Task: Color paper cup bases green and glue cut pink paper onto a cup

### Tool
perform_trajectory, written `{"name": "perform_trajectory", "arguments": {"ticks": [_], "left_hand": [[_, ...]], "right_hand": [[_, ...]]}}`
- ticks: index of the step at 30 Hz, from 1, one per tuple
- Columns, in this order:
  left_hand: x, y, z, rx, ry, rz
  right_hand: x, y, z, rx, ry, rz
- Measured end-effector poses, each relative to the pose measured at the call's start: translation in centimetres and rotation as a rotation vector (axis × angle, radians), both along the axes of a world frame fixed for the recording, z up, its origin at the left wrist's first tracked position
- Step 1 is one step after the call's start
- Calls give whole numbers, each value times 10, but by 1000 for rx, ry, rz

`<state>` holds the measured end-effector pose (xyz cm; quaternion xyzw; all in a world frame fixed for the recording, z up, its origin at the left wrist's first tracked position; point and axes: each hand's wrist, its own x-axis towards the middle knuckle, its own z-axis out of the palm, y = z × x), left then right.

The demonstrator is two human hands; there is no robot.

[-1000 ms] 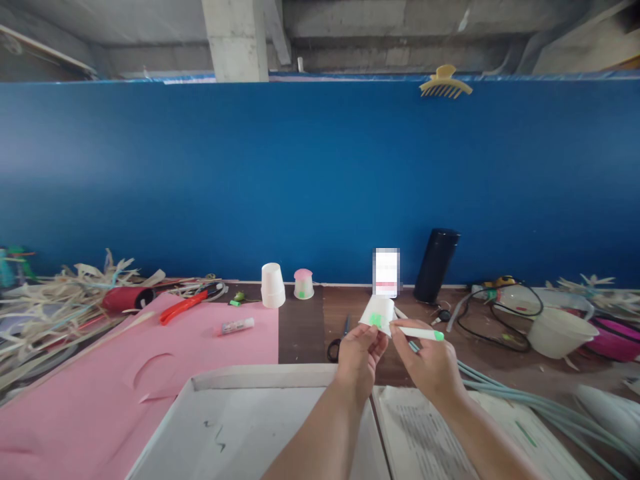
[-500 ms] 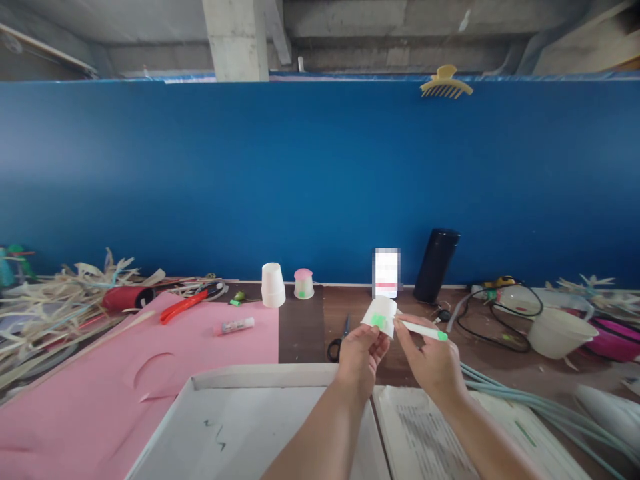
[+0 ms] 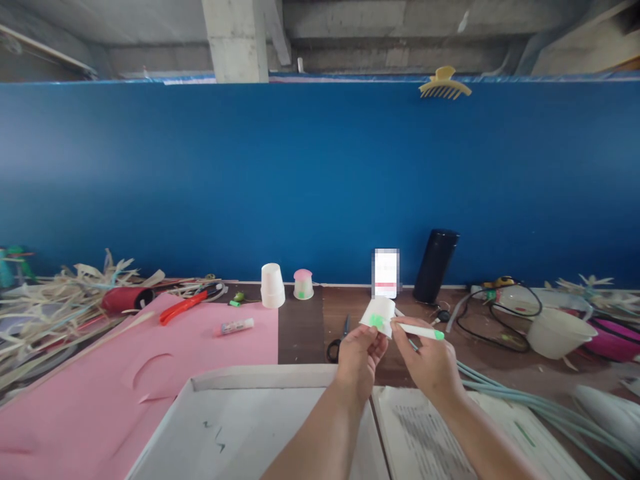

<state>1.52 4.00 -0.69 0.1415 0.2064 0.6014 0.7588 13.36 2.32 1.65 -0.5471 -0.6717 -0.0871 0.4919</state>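
Left hand (image 3: 360,350) pinches the white paper cup (image 3: 382,307) by its near edge above the counter (image 3: 300,337), likely to leave the green patch (image 3: 377,321) exposed. Right hand (image 3: 431,361) grasps the marker (image 3: 419,331) pen-style, presumably for fine control; tip contact unclear.

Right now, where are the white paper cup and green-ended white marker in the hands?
White paper cup (image 3: 379,315), head view, on its side wall.
Green-ended white marker (image 3: 418,330), head view, mid-barrel.
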Motion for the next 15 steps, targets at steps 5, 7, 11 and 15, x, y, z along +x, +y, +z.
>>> {"name": "perform_trajectory", "arguments": {"ticks": [5, 7, 11, 15], "left_hand": [[1, 1, -2, 10, 0, -7], [1, 1, -1, 5, 1, -7], [1, 0, 0, 4, -4, -2], [0, 2, 1, -11, -15, 26]], "right_hand": [[1, 1, 1, 6, 4, -20], [1, 1, 2, 5, 5, -17], [2, 1, 1, -1, 17, -13], [2, -1, -1, -35, 10, 6]]}}
